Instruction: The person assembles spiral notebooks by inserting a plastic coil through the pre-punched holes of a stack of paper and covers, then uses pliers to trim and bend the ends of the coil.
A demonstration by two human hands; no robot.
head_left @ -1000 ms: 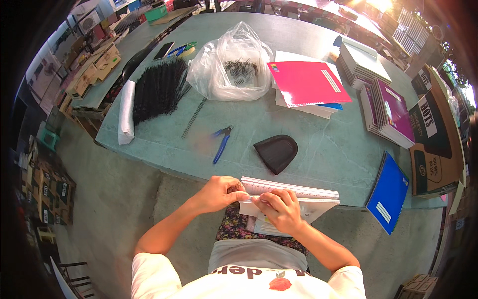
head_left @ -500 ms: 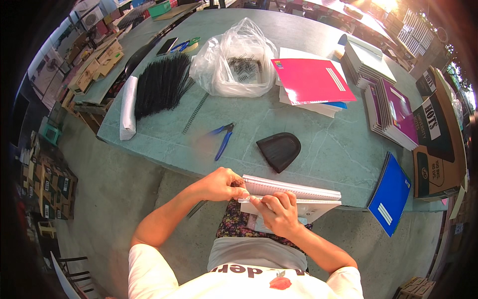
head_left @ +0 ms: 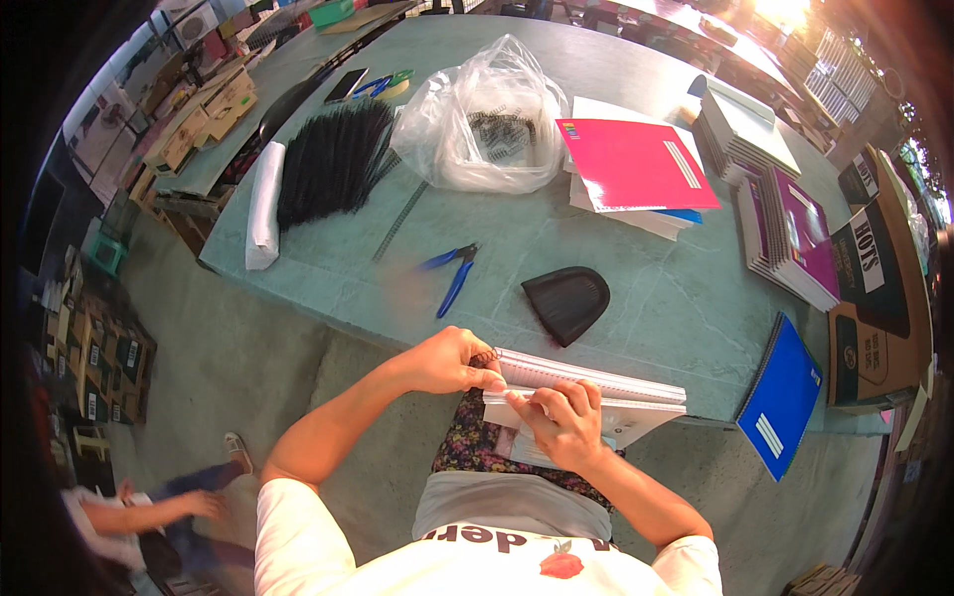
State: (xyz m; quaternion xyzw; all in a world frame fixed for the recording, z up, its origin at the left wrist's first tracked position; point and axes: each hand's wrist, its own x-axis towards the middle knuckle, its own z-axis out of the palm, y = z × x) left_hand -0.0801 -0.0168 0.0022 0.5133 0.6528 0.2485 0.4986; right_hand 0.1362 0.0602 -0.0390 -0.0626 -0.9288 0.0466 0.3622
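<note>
An open stack of white notebook pages [head_left: 636, 394] rests at the table's near edge, over my lap, with a row of punched holes along its long fold. My left hand [head_left: 452, 363] is at its left end, fingers pinched on a dark spiral binding coil [head_left: 485, 359] by the holes. My right hand [head_left: 563, 419] lies over the near half of the notebook, fingers bent, thumb and fingertips pressed on the page edge close to my left fingers. How far the coil runs into the holes is hidden.
Blue nippers [head_left: 459, 278] and a black pouch [head_left: 568, 303] lie ahead. Behind are black coils [head_left: 333, 164], a clear bag [head_left: 427, 134] and red-covered stock [head_left: 636, 164]. Purple notebooks [head_left: 805, 238], a blue notebook [head_left: 780, 402] and a carton [head_left: 879, 298] are right. A person [head_left: 149, 517] is lower left.
The whole view has shifted slightly. A person has come into sight at the lower left. Both my hands keep nearly the same grip at the notebook's left end.
</note>
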